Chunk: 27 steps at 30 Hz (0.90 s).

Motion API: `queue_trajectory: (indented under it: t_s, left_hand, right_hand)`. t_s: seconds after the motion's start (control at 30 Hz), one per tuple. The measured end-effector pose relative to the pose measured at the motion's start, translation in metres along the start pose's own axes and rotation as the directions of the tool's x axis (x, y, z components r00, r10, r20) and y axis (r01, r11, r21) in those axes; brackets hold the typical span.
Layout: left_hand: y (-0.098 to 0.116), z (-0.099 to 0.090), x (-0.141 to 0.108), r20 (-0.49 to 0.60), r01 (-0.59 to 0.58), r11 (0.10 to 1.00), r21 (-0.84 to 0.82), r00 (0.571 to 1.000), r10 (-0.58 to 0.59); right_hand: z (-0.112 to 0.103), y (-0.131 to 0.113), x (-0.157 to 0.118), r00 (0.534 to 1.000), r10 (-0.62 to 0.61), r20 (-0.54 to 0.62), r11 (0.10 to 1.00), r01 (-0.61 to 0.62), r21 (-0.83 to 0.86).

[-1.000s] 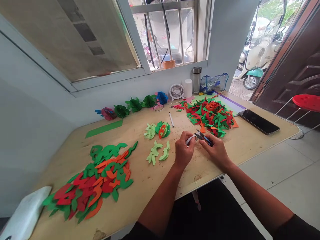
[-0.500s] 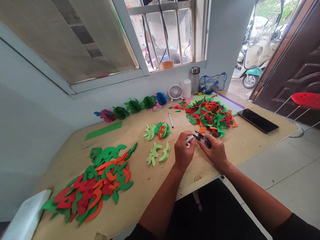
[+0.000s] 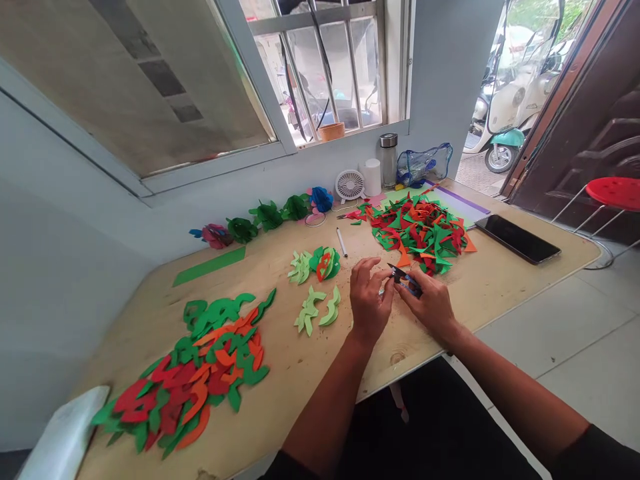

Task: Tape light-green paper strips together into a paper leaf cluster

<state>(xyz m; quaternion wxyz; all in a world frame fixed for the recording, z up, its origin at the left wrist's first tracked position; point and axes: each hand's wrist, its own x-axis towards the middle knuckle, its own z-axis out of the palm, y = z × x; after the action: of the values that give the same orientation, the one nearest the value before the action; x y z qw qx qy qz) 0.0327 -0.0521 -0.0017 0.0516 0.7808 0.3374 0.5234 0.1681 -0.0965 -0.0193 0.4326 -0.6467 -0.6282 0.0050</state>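
Fingers fanned loose on your left hand (image 3: 370,297), right fingers wrapped firmly round the snips (image 3: 410,285)!
There's the change: your left index has lifted and the white piece (image 3: 382,291), clear to see half a second ago, is down to a pale glint by your left thumb; whether you're pinching it, I can't tell. Your right hand (image 3: 431,300) holds steady, the snips' dark tips pointing left over the near right of the table (image 3: 280,407). Looks like a shift of grip, I'd judge, more than a bite of the blades. Just left lie light-green cutouts (image 3: 309,311); farther off, a pen (image 3: 342,242) and, right of it, the scrap pile (image 3: 420,227).
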Motion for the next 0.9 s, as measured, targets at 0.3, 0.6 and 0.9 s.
queue_trajectory:
  t_s: [0.3,0.6,0.9]
  left_hand:
    - [-0.0008,0.0012,0.0007,-0.002,0.000,1.000,-0.010,1.000,0.000]
    - [-0.0016,0.0027,-0.0019,0.018,0.036,0.998,-0.047,0.999,-0.035]
    - [-0.0054,-0.0032,0.0003,0.084,-0.034,0.999,0.022,0.996,0.032]
  right_hand:
    - [0.0000,-0.0001,0.0003,0.999,-0.037,-0.005,0.999,0.037,-0.025]
    - [0.0010,0.0011,0.0010,1.000,-0.017,-0.010,1.000,0.017,-0.018]
    - [0.0016,0.0005,0.0004,1.000,-0.016,-0.003,1.000,0.016,-0.020]
